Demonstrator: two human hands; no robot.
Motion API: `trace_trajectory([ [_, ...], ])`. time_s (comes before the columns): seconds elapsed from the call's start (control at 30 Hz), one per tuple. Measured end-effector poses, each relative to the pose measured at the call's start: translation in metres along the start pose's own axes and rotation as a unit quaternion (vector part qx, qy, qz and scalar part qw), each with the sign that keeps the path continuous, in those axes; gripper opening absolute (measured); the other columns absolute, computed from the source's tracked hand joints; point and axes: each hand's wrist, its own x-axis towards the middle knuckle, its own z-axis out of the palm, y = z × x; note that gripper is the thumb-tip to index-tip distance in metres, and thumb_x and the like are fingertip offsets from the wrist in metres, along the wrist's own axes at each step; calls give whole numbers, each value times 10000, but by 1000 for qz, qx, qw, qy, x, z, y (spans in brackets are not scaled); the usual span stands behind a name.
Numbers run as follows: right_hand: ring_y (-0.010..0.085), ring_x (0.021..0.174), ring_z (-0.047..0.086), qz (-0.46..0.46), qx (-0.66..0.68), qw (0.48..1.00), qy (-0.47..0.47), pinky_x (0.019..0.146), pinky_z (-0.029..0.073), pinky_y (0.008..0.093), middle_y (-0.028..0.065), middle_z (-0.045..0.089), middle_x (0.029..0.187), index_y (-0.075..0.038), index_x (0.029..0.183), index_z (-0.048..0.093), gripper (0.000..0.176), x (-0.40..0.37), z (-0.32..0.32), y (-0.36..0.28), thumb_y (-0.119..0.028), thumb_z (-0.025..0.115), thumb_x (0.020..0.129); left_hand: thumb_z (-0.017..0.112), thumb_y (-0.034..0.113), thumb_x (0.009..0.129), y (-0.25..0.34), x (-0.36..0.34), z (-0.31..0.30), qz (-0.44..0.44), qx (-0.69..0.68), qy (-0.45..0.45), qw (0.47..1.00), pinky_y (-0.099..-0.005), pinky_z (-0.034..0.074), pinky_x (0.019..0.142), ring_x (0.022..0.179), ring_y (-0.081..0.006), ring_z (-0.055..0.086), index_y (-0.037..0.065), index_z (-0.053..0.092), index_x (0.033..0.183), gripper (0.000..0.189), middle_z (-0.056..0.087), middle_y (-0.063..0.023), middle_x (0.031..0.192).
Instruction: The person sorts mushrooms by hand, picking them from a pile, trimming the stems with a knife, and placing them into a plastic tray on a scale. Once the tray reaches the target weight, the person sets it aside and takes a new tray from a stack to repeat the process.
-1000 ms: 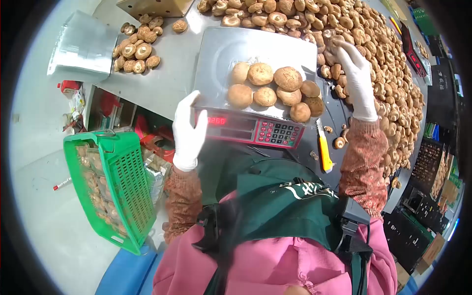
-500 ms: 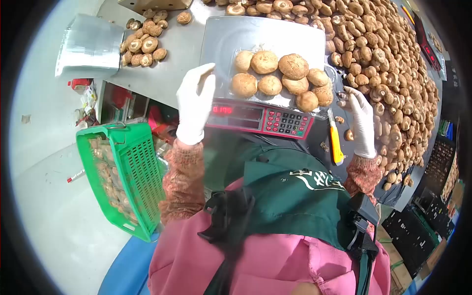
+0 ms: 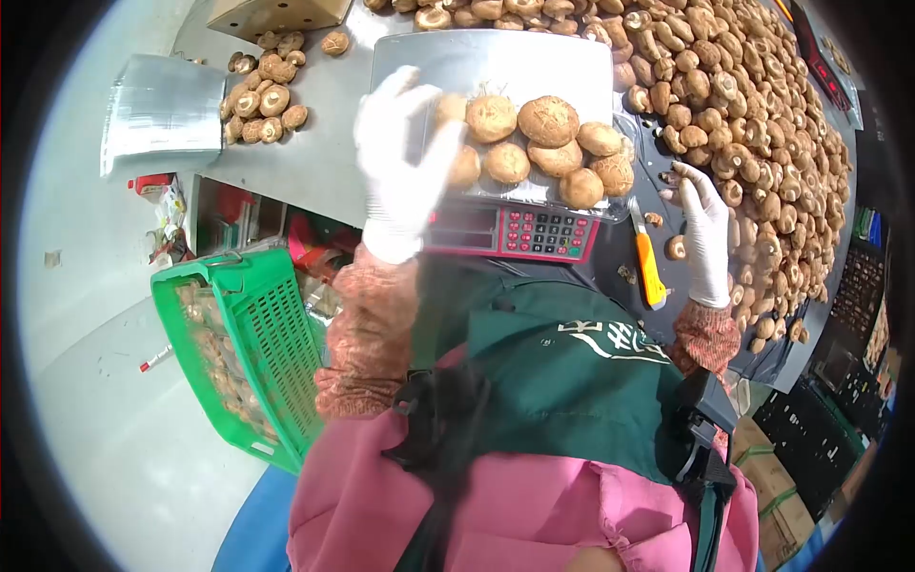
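Observation:
A digital scale (image 3: 551,234) with a red-framed keypad and a steel platform (image 3: 477,62) stands before me. On it, a clear plastic tray (image 3: 624,129) carries several brown mushrooms (image 3: 548,122). My left hand (image 3: 405,157), in a white glove and slightly blurred, hovers across the platform's left side with thumb and fingers apart, overlapping the leftmost mushrooms. My right hand (image 3: 703,224), also white-gloved with darkened fingertips, is off the tray's right side, its fingers loosely bent and apart. Between it and the scale lies a yellow utility knife (image 3: 650,270) with the blade out.
A large heap of mushrooms (image 3: 753,143) covers the table's right and back. At the left are a smaller mushroom pile (image 3: 262,100), a stack of clear plastic trays (image 3: 162,114) and a cardboard box (image 3: 276,14). A green crate (image 3: 276,334) with packed mushrooms stands lower left.
My left hand has moved from the platform's left edge to the right, over the leftmost mushrooms. My right hand has drawn slightly away from the tray. The view has shifted a little.

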Motion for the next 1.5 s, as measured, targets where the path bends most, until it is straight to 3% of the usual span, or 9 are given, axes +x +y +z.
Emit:
trace_trajectory([
  [0.17, 87, 948, 609, 20, 29, 999, -5, 814, 474, 233, 24, 642, 1103, -23, 1271, 627, 320, -6, 0, 4, -211, 543, 1027, 655, 48, 924, -31, -1, -56, -208, -70, 112, 969, -353, 472, 1013, 1109, -227, 630, -41, 647, 1209, 298, 676, -134, 1202],
  [0.27, 85, 924, 603, 48, 58, 997, -34, 806, 474, 223, 32, 640, 1085, 6, 1269, 612, 321, -10, 8, -3, -194, 551, 1026, 644, 55, 945, -36, -13, -72, -237, -86, 123, 960, -323, 482, 988, 1080, -183, 633, -35, 664, 1180, 252, 691, -120, 1162],
  [0.37, 56, 870, 585, 60, 104, 991, -63, 764, 471, 207, 33, 637, 1070, 23, 1270, 597, 317, -7, 14, -2, -165, 571, 1016, 650, 59, 944, -31, -24, -74, -267, -87, 73, 957, -315, 484, 978, 1062, -173, 632, -31, 670, 1160, 235, 695, -107, 1121],
  [0.53, 30, 794, 555, 75, 81, 989, -97, 706, 447, 189, 1, 647, 1018, 10, 1268, 607, 311, -12, 22, -13, -164, 583, 1011, 671, 100, 931, -31, -33, -52, -315, -122, -48, 940, -261, 511, 699, 740, -101, 644, 5, 694, 1101, 196, 710, -49, 906],
  [0.73, 36, 746, 550, 57, 92, 988, -111, 649, 437, 201, -2, 657, 957, 18, 1185, 636, 244, -17, 37, -11, -104, 591, 978, 631, 133, 961, -32, -42, -23, -332, -166, -196, 907, -230, 458, 491, 591, -66, 600, 2, 681, 1065, 175, 688, -40, 790],
  [0.8, 58, 721, 554, 17, 48, 993, -109, 619, 440, 215, 8, 642, 914, 12, 1118, 634, 193, -9, 36, 2, -89, 603, 957, 632, 112, 952, -34, -44, -15, -297, -133, -190, 926, -233, 454, 466, 566, -65, 597, 0, 676, 1022, 139, 682, -50, 779],
  [0.93, 99, 664, 612, 44, 167, 980, -103, 605, 527, 246, 39, 621, 831, -13, 1016, 553, 100, -1, 50, -2, -11, 594, 925, 628, 71, 931, -26, -32, -22, -425, -265, -153, 852, -239, 472, 471, 546, -81, 597, 19, 647, 993, 83, 647, -38, 740],
  [1.27, 68, 712, 574, -109, 98, 977, -157, 638, 472, 223, 30, 626, 867, 9, 1028, 597, 118, 118, 146, -99, -35, 615, 921, 641, 77, 933, -99, 78, -86, -364, -182, -39, 913, -225, 453, 472, 564, -72, 608, 14, 631, 1047, 131, 651, -33, 761],
  [1.5, 71, 785, 592, -51, 162, 973, -157, 706, 487, 227, 15, 635, 926, -5, 1076, 598, 170, 113, 143, -105, -52, 634, 917, 628, 101, 960, -94, 93, -86, -364, -186, -64, 910, -189, 433, 492, 599, -50, 586, 6, 627, 1062, 139, 630, -13, 815],
])
